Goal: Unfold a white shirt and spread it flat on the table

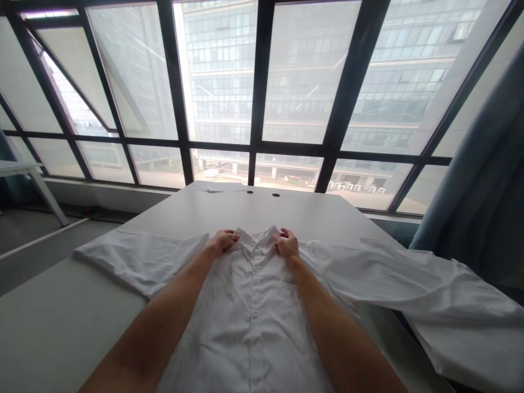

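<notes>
A white button-up shirt (254, 316) lies front side up on the white table (192, 210), its collar (268, 237) pointing away from me. Its left-hand sleeve (143, 256) is spread out flat, and the other sleeve (376, 273) stretches right, past the table's side. My left hand (224, 240) pinches the shirt at the left side of the collar. At the collar's right side, my right hand (286, 244) has its fingers closed on the fabric. Buttons run down the middle between my forearms.
Two dark round holes (275, 195) and a flat white sheet (221, 186) are at the table's far end. Large windows (307, 76) rise behind it. A blue-grey curtain (478, 158) hangs at right; another white table (18, 168) stands at left.
</notes>
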Motion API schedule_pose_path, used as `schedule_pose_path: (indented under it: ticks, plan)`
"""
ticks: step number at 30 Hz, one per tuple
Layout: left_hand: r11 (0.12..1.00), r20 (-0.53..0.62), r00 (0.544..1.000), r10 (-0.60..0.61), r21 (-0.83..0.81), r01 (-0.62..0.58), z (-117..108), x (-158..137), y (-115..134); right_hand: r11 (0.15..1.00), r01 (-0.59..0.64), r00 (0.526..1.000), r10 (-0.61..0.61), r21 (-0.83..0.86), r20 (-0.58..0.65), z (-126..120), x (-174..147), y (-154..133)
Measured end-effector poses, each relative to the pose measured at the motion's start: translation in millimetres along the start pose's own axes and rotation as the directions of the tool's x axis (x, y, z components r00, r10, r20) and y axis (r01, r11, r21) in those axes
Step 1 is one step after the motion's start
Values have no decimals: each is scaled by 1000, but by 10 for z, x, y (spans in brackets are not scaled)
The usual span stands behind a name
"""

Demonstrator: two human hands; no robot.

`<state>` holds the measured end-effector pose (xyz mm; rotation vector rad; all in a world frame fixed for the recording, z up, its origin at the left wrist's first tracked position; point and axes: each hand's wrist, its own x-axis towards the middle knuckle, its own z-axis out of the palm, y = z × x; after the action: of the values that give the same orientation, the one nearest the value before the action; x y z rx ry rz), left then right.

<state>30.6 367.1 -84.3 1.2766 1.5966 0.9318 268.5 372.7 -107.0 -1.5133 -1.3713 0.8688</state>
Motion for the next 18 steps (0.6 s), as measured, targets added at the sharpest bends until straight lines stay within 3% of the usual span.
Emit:
schedule_pose_path:
  ticks: [3, 8, 14, 18]
  plan:
    - [992, 139, 986, 91, -94, -79, -97, -51, -27, 981, -41, 995, 58, 190, -81, 26, -17, -28]
    - [940, 323, 908, 266, -294, -171, -227, -105, -130, 939, 37, 988, 16, 342, -153, 59, -23, -49]
    - [929, 226, 932, 283, -307, -207, -192, -38, -241, 938, 23, 989, 30, 345, -148, 83, -13, -43]
    - [940, 181, 941, 286, -241, -240, -142, 22, -296, 955, -96, 991, 117, 281, -59, 87, -48, -36]
